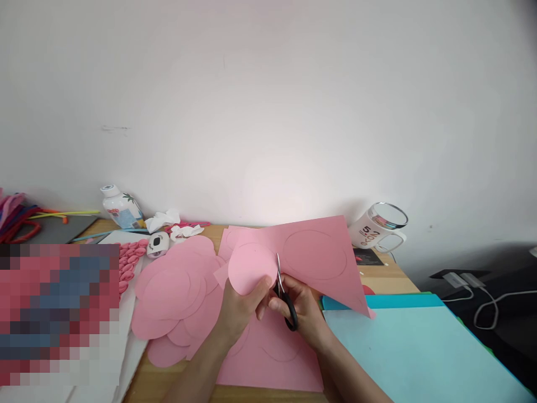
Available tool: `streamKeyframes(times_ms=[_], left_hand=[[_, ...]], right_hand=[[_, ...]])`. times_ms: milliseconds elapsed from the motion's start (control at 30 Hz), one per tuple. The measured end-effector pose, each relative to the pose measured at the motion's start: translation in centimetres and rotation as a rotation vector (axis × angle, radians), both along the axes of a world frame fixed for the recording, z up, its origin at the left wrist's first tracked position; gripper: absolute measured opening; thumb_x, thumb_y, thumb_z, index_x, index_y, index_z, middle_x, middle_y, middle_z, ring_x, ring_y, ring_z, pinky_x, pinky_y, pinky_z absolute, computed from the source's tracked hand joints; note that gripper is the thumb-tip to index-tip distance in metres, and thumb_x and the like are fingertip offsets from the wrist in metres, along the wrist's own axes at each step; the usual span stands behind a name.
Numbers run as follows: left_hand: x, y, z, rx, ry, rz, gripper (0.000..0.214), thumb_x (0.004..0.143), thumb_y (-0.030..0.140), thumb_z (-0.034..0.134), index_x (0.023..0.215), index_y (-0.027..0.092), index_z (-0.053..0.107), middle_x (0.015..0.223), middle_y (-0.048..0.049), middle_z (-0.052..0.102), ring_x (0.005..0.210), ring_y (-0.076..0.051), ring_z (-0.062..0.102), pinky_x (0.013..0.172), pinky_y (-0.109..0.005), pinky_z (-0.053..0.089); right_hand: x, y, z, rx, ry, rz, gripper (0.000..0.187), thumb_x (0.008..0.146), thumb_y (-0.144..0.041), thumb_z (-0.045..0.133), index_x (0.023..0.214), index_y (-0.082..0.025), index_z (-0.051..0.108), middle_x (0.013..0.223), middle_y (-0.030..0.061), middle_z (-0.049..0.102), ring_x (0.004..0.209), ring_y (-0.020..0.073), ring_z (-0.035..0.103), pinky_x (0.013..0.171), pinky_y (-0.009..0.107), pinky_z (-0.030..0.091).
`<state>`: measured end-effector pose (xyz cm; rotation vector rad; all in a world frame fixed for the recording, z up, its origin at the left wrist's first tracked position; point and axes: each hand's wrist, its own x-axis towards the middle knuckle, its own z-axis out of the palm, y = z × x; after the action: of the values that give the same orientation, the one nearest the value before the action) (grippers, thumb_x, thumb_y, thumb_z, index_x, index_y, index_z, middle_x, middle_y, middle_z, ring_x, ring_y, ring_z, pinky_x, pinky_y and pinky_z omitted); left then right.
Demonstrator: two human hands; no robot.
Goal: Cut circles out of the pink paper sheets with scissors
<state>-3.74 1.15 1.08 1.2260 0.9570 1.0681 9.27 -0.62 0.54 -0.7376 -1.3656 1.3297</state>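
Observation:
My left hand (243, 305) pinches a pink paper sheet (319, 252) by its partly cut round piece (250, 266), thumb on top. Black-handled scissors (288, 308) are in my right hand (300, 308), with the blades pointing up along the right edge of that round piece. Drawn circles show on the raised sheet, which spreads out to the right above the table. Beneath my hands lies another pink sheet (272, 369) with pencilled curves. To the left of my left hand is a loose pile of cut pink paper rounds (172, 291).
A white mug (369, 226) stands at the back right, near a blue paper stack (411, 341). At the back left are a white bottle (121, 207), crumpled tissues (163, 220) and a small white device (158, 244). Cables (490, 313) lie beyond the table's right edge.

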Motion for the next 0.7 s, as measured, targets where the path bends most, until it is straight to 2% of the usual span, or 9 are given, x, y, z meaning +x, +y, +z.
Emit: streamKeyframes(times_ms=[167, 433, 700], left_hand=[[-0.05, 0.07, -0.16, 0.009, 0.026, 0.008, 0.038, 0.077, 0.029, 0.056, 0.043, 0.019, 0.043, 0.032, 0.0047, 0.040, 0.037, -0.009, 0.038, 0.051, -0.027, 0.040], [-0.03, 0.13, -0.13, 0.017, 0.014, 0.018, 0.036, 0.076, 0.029, 0.057, 0.045, 0.018, 0.044, 0.033, 0.0056, 0.040, 0.035, -0.008, 0.036, 0.047, -0.026, 0.036], [-0.07, 0.08, -0.27, 0.024, 0.035, 0.028, 0.037, 0.077, 0.029, 0.056, 0.043, 0.019, 0.042, 0.033, 0.0053, 0.040, 0.035, -0.008, 0.037, 0.046, -0.025, 0.036]], right_hand=[[0.13, -0.01, -0.29, -0.013, -0.025, -0.027, 0.039, 0.073, -0.056, 0.066, 0.076, -0.017, 0.059, 0.061, 0.0037, 0.067, 0.064, 0.0201, 0.062, 0.054, 0.028, 0.041], [0.13, 0.07, -0.71, -0.009, 0.031, 0.007, 0.035, 0.075, -0.052, 0.066, 0.080, -0.018, 0.060, 0.063, 0.0033, 0.067, 0.065, 0.0198, 0.062, 0.058, 0.029, 0.042], [0.14, -0.02, -0.45, -0.022, -0.019, -0.018, 0.039, 0.074, -0.057, 0.065, 0.076, -0.018, 0.059, 0.060, 0.0030, 0.066, 0.063, 0.0200, 0.061, 0.056, 0.029, 0.039]])
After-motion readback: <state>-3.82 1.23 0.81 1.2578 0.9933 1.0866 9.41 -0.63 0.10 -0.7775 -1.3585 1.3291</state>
